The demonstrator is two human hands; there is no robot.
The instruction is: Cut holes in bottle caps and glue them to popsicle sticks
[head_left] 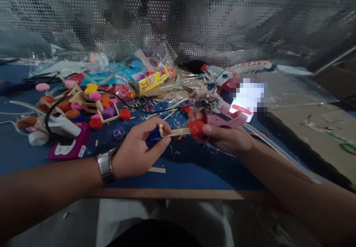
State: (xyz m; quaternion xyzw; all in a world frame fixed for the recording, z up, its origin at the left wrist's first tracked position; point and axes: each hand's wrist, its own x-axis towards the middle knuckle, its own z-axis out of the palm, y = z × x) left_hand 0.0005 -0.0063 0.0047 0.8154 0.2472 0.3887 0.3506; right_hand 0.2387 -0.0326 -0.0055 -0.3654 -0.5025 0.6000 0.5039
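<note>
My left hand (pixel 141 148), with a metal watch on its wrist, pinches a small assembly of thin wooden sticks (pixel 180 131) between thumb and forefinger. At the sticks' right end is a red bottle cap (pixel 197 127), under the thumb of my right hand (pixel 229 137). That hand also grips a pink glue gun (pixel 226 114), its nozzle area wrapped in crumpled, dirty material. A long translucent glue stick (pixel 283 158) trails off behind the gun across my forearm. Just behind the left fingers a blue object (pixel 154 135) shows in part.
Left lie stick models with coloured caps (pixel 94 96) and a purple power strip (pixel 69 143) with a white plug. Further back are a yellow packet (pixel 152 82), a bottle (pixel 217 74) and a lit phone (pixel 246 98). Scraps cover the blue table (pixel 194 176); perforated metal (pixel 167 24) stands behind.
</note>
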